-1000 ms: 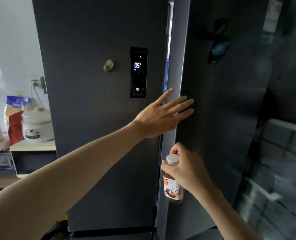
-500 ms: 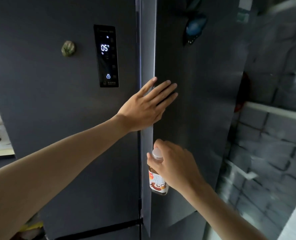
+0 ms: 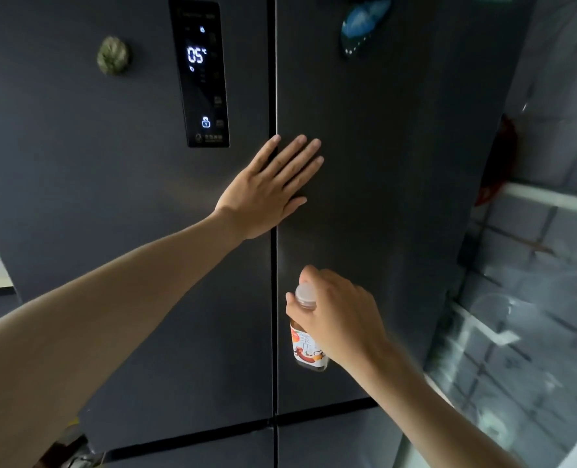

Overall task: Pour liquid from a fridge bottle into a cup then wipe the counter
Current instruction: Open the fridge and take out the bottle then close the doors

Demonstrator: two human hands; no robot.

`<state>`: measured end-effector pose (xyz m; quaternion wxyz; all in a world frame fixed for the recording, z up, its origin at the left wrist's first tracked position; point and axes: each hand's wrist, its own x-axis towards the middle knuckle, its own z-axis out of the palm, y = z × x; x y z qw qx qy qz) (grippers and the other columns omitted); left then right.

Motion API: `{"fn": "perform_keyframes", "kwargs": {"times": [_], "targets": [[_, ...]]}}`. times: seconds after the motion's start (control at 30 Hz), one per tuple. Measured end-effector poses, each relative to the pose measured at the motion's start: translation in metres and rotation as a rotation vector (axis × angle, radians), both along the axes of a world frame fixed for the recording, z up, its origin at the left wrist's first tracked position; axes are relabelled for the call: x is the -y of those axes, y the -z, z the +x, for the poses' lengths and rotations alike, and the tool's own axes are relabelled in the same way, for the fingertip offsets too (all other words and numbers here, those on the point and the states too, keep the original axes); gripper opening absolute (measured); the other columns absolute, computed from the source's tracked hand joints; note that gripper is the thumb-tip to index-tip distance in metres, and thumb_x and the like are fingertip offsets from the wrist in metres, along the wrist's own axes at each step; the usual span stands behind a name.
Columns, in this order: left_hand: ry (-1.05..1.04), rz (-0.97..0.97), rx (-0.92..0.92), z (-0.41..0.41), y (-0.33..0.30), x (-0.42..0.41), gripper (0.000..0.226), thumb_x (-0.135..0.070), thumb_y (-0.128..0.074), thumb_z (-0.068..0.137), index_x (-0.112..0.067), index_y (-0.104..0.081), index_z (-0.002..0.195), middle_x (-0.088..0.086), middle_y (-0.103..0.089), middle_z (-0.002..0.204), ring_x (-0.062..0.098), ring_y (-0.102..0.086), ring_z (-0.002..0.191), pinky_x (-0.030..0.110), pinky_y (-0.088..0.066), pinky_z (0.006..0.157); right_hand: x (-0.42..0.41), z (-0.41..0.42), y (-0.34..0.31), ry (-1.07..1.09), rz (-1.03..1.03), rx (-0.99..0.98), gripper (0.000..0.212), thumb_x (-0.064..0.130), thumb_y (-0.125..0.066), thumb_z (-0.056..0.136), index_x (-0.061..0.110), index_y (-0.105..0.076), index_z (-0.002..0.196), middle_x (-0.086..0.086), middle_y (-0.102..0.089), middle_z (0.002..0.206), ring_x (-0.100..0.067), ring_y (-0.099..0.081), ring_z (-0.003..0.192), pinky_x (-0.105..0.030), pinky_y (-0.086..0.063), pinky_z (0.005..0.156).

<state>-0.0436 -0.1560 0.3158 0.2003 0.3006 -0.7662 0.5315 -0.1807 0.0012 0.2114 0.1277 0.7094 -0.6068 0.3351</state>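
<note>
A dark grey fridge [image 3: 398, 197] fills the view, both upper doors flush with each other. My left hand [image 3: 270, 190] lies flat with fingers spread across the seam, palm on the right door's edge. Lower down, my right hand [image 3: 338, 315] grips a small bottle [image 3: 305, 346] by its upper part; the bottle has a pale cap, dark liquid and a white, orange and brown label. It hangs upright just in front of the right door. No cup or cloth is in sight.
A lit control panel [image 3: 201, 72] reading 05 sits on the left door, with a round green magnet [image 3: 113, 55] beside it and a blue magnet [image 3: 361, 23] on the right door. Grey tiled wall and a white ledge [image 3: 550, 197] stand at the right.
The right fridge door has swung fully shut under my left hand. The view has moved closer and to the right; the bottle stays in my right hand.
</note>
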Motion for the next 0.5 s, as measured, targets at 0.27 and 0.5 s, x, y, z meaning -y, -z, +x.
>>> {"fn": "perform_keyframes", "kwargs": {"times": [0.27,0.5], "targets": [[-0.128,0.015,0.073,0.001,-0.015,-0.022,0.072,-0.046,-0.028,0.105,-0.011,0.003,0.16,0.01,0.007,0.168,0.026,-0.002,0.156,0.051,-0.01,0.125,-0.015,0.002,-0.009,-0.022,0.063,0.018,0.032,0.054,-0.055,0.089,0.024,-0.047,0.085,0.005,-0.062,0.079,-0.02,-0.063,0.07,-0.037,-0.055,0.063],[-0.179,0.25,-0.032,0.073,0.011,-0.067,0.07,-0.038,-0.034,0.105,-0.009,-0.003,0.16,0.008,-0.001,0.169,0.022,-0.01,0.156,0.051,-0.01,0.125,-0.039,0.016,-0.014,-0.132,0.021,0.077,0.031,0.054,-0.06,0.087,0.027,-0.047,0.079,0.009,-0.061,0.072,-0.011,-0.061,0.063,-0.034,-0.055,0.059]]}}
